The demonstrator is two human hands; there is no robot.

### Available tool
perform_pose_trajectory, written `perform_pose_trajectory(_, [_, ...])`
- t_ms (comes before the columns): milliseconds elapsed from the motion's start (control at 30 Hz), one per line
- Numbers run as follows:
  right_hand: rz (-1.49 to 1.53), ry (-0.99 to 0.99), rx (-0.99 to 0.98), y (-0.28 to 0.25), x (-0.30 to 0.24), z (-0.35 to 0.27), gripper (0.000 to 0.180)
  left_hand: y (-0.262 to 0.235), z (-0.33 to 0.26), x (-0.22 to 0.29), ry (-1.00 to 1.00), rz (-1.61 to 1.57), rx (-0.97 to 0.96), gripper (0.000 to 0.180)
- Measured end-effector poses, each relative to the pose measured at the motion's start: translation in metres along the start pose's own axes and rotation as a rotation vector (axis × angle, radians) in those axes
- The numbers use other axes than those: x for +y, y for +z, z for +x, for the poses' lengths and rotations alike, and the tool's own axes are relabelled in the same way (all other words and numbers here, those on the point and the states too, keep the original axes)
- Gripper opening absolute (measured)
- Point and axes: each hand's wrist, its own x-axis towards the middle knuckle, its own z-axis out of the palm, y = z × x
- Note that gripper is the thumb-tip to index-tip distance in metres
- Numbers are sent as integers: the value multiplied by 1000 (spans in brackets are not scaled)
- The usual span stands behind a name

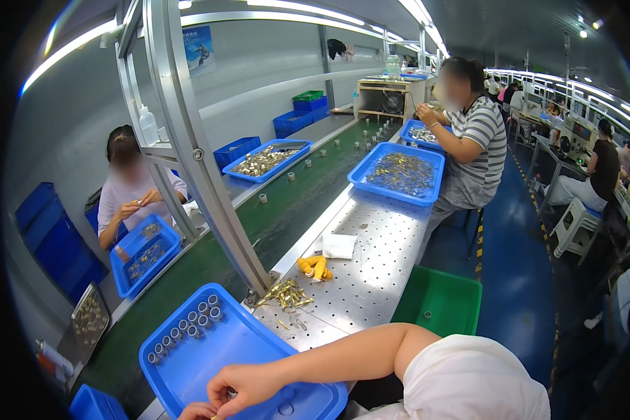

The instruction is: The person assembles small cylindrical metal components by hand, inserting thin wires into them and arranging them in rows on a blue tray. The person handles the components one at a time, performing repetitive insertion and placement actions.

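At the lower edge, my right hand [243, 386] is bent over a blue tray [252, 339], its fingers pinched together. My left hand [198, 411] meets it there, only partly in view, with its fingers also closed. Something small and metallic shows between the fingertips, too covered to name. Inside the tray, several silver metal rings [183, 325] stand in two rows along the left side. A thin ring [285, 409] lies apart near my right wrist. Past the tray, a pile of small gold-coloured metal pieces [287, 294] rests on the perforated metal bench [357, 294].
A yellow-orange bundle [315, 268] and white cloth [339, 246] lie on the bench. A metal post [196, 154] rises beside the green conveyor belt [259, 227], which carries small rings. Two people work at blue trays [397, 175] of parts. A green bin [441, 301] sits right.
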Motion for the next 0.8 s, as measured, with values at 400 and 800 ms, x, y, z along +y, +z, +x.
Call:
perform_pose_trajectory(400, [199,129,-66,4,15,4,18,5,-2,16,10,12,-48,14])
perform_pose_trajectory(800, [441,149,-255,4,25,8,14,4,-9,29,66,182,-161,16])
